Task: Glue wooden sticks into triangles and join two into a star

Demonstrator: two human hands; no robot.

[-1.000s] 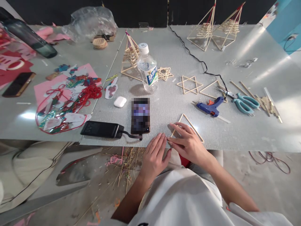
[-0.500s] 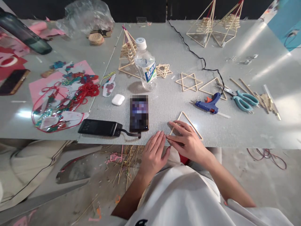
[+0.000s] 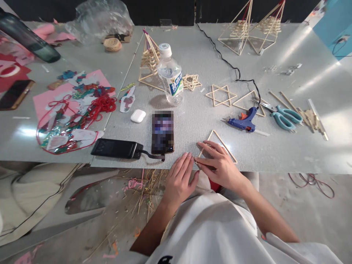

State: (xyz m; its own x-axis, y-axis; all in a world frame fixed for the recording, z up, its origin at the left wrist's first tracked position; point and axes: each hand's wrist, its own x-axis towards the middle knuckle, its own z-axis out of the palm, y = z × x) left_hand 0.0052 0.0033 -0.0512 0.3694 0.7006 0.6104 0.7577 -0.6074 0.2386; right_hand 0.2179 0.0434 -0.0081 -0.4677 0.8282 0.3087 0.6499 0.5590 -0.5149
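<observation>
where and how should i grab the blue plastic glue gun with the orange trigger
Take the blue plastic glue gun by its handle, probably from the right: it lies on its side, the nozzle points left, and the orange trigger sits on the handle's left. Keep clear of the thin black cord at the handle's far end.

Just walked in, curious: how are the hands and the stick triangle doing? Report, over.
Right hand over the stick triangle. Left hand beside it, contact unclear. Phone and glue gun nearby, both apart from it.
</observation>
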